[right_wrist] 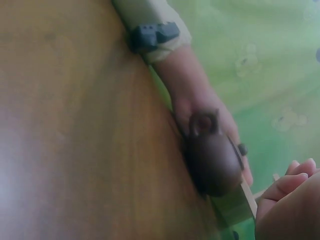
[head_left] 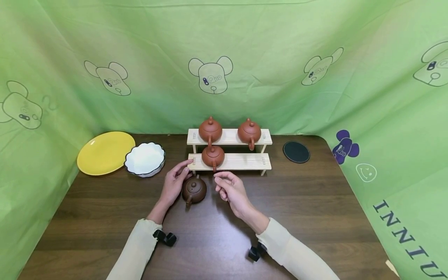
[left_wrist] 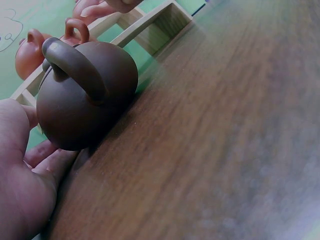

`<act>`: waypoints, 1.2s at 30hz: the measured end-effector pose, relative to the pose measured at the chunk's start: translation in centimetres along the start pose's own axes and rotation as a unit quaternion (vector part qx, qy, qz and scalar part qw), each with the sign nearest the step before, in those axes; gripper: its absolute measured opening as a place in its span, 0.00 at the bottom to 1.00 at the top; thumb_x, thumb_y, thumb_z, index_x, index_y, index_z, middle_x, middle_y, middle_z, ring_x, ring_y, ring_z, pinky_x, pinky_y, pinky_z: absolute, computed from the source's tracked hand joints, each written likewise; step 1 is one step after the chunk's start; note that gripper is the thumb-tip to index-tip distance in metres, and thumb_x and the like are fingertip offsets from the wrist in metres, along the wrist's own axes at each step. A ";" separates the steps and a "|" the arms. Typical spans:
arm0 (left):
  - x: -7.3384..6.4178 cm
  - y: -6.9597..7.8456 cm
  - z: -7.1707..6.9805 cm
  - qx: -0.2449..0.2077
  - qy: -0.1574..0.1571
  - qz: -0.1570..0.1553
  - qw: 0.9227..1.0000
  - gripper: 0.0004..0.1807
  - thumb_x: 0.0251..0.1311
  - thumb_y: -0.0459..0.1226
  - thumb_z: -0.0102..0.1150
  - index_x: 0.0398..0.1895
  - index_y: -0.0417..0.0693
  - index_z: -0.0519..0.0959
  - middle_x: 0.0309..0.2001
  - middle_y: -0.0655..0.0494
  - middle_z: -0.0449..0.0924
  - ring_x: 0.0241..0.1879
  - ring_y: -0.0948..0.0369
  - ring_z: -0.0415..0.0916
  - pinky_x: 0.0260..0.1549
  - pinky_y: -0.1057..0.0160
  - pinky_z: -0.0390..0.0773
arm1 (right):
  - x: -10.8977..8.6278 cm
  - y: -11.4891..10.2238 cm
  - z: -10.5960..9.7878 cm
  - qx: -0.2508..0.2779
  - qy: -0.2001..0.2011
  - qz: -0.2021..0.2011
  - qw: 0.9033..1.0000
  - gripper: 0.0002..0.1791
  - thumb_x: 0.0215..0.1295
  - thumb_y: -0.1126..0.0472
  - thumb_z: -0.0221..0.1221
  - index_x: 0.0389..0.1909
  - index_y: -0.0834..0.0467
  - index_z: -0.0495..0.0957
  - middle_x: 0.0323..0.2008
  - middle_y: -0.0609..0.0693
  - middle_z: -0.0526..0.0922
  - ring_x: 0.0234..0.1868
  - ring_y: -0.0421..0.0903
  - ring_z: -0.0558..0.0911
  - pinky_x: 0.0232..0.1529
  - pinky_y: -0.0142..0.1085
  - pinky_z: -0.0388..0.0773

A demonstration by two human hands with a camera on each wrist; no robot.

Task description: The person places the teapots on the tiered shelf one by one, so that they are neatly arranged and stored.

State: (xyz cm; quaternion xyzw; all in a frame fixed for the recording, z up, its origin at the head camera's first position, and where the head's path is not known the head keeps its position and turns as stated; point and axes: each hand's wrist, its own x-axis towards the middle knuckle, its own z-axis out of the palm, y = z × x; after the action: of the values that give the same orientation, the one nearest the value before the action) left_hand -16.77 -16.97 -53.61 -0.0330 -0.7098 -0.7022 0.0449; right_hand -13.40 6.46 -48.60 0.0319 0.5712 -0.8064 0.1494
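The surface (head_left: 308, 217) is topped by wooden tiers (head_left: 241, 161). The left grip (head_left: 172, 183), outstretched, is held beside the brown teapot (head_left: 196, 190) before them; the right grip (head_left: 233, 192), loosely curled, empty, near the lower red teapot (head_left: 214, 154). Handles (head_left: 189, 203) are turned outward, presumably for grasping.

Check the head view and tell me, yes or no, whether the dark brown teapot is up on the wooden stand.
No, the dark brown teapot sits on the tabletop, in front of the wooden stand.
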 end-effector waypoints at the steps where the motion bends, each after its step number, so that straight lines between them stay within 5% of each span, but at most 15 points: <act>1: 0.0 0.0 0.0 -0.001 0.001 0.001 1.000 0.19 0.86 0.30 0.53 0.72 0.34 0.80 0.71 0.34 0.80 0.56 0.69 0.84 0.60 0.67 0.88 | -0.2 0.1 0.0 -0.003 -0.003 0.001 1.000 0.07 0.79 0.69 0.62 0.52 0.61 0.83 0.22 0.45 0.80 0.17 0.34 0.69 0.17 0.22 0.63; 19: 0.0 0.3 -0.1 0.012 -0.002 -0.004 1.000 0.19 0.86 0.31 0.53 0.73 0.37 0.80 0.73 0.41 0.79 0.57 0.70 0.84 0.61 0.67 0.88 | -2.3 2.0 0.6 -0.031 -0.048 0.047 0.997 0.12 0.81 0.68 0.60 0.59 0.68 0.80 0.23 0.45 0.81 0.18 0.35 0.70 0.19 0.22 0.65; 36: -0.1 0.1 -0.2 0.017 -0.002 -0.002 1.000 0.19 0.87 0.32 0.53 0.74 0.38 0.80 0.70 0.37 0.82 0.56 0.70 0.84 0.60 0.68 0.88 | -3.8 3.7 1.8 -0.044 -0.093 0.081 0.991 0.17 0.80 0.67 0.61 0.63 0.71 0.80 0.23 0.44 0.81 0.18 0.33 0.68 0.19 0.21 0.63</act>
State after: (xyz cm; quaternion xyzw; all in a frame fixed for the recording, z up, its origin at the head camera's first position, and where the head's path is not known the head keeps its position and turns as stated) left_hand -16.62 -17.12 -53.50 -0.0319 -0.7219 -0.6899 0.0427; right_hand -8.49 4.48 -50.51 -0.0034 0.5851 -0.7653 0.2683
